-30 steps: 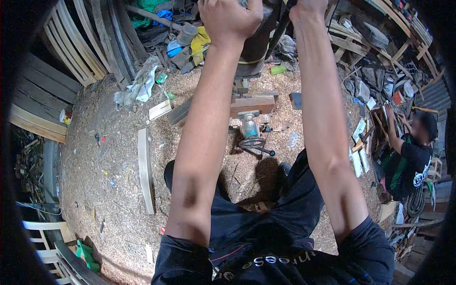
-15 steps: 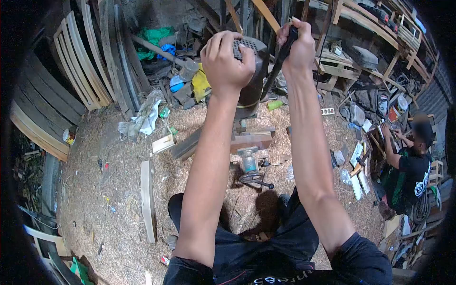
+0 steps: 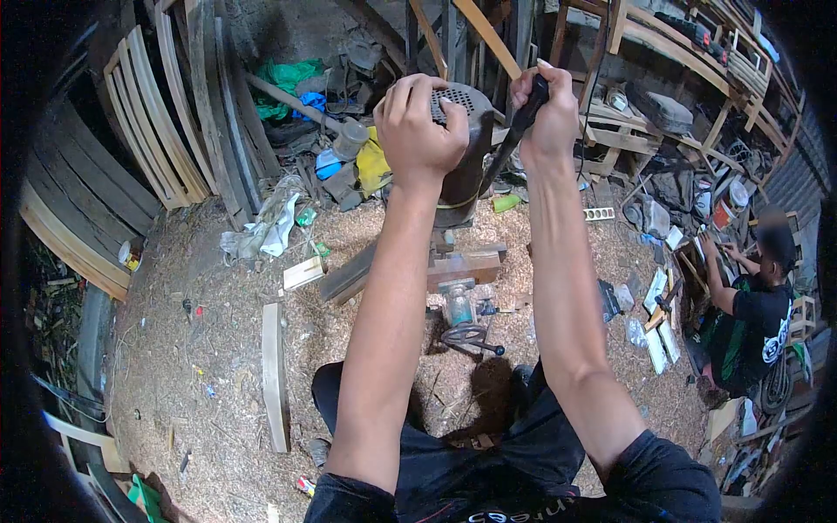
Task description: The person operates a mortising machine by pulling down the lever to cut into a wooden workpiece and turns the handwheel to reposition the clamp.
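In the head view, a dark upright cylindrical motor housing with a perforated top stands in front of me, part of a floor-standing machine. My left hand is clasped over its top left edge, fingers curled. My right hand is wrapped round a black lever that slants up along the housing's right side. Below sits a machine vise with a dark handwheel. A brown wood block lies just behind the vise. My forearms hide part of the machine; its working tip cannot be made out.
Curved wood slats lean at the left. Sawdust covers the floor, where a wood piece lies. A co-worker sits at the right among scraps. Cloth and a yellow bag lie behind; stacked lumber fills the back right.
The view has shifted slightly, with the surroundings a little lower in it. The motor housing top and the lever also sit slightly lower. Both hands keep their grips.
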A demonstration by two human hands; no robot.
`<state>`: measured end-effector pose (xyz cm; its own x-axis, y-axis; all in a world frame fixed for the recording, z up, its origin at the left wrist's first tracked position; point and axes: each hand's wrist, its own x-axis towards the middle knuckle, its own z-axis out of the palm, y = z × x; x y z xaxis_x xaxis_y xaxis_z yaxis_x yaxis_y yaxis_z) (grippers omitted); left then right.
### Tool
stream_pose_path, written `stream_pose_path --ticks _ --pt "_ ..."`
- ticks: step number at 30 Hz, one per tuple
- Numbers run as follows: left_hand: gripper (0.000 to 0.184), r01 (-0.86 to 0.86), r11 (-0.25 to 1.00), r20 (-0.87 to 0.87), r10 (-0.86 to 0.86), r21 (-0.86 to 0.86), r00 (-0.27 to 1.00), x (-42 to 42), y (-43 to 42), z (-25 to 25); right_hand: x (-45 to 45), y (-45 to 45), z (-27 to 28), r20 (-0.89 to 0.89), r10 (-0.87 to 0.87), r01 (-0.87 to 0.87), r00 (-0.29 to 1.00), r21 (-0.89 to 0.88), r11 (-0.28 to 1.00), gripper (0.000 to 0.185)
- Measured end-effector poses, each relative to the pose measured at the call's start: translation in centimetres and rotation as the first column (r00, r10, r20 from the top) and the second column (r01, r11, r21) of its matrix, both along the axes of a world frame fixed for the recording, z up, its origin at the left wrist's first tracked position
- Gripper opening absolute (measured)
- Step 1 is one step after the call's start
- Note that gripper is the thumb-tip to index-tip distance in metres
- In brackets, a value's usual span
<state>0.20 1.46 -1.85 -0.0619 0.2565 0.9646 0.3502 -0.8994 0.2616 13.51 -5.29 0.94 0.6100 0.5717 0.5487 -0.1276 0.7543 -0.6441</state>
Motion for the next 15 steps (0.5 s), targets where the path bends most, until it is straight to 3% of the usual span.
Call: stream_pose_path --ticks 15 --pt "0.017 -0.005 0.999 0.009 0.004 0.039 1.000 0.0 0.0 -0.1 -0.6 -1.2 -0.8 -0.028 0.013 -0.012 1.000 0.030 0.999 0.034"
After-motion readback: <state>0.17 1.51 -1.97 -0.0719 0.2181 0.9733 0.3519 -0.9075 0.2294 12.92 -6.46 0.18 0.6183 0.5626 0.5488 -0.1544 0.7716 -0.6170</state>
